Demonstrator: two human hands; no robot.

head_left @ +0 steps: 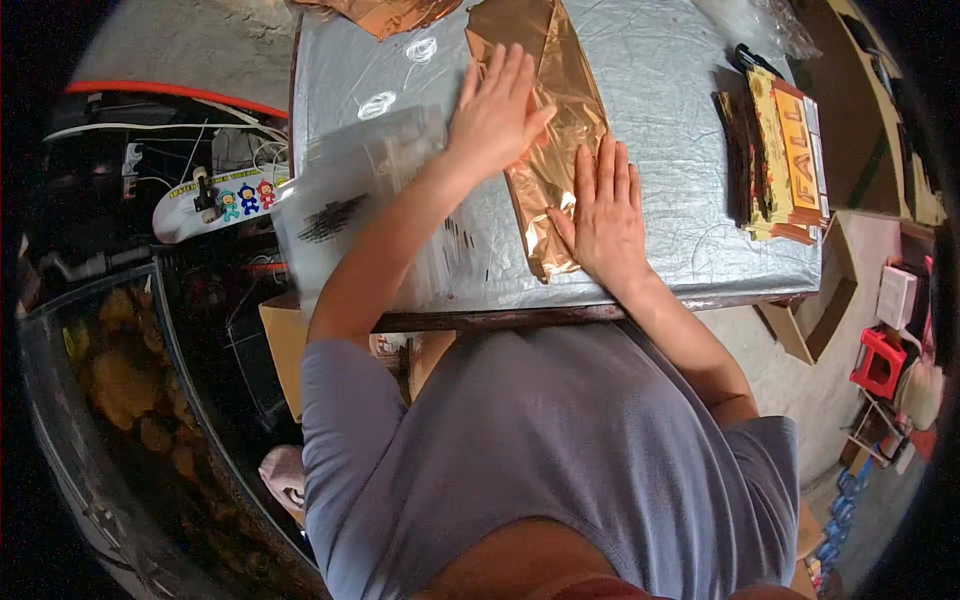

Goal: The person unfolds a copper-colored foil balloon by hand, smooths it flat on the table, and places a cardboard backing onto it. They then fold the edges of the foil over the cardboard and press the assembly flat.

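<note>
A long folded piece of shiny copper-coloured foil (562, 100) lies on the silver-covered table (675, 110), running from the far side toward me. My left hand (497, 112) rests flat along its left edge, fingers stretched out and thumb over the foil. Closer to me, my right hand (611, 218) lies flat by the right edge, fingers together and straight, thumb touching the foil. Neither hand grips anything. Under and beside my left forearm is a stack of clear plastic bags (345, 170) with dark print.
More copper foil (388, 14) lies at the table's far edge. At the right sits a stack of orange and yellow printed packs (785, 160), near clear plastic film (765, 25). A skateboard deck (222, 205) and a glass tank (130, 390) stand left; an open cardboard box (822, 310) is on the floor right.
</note>
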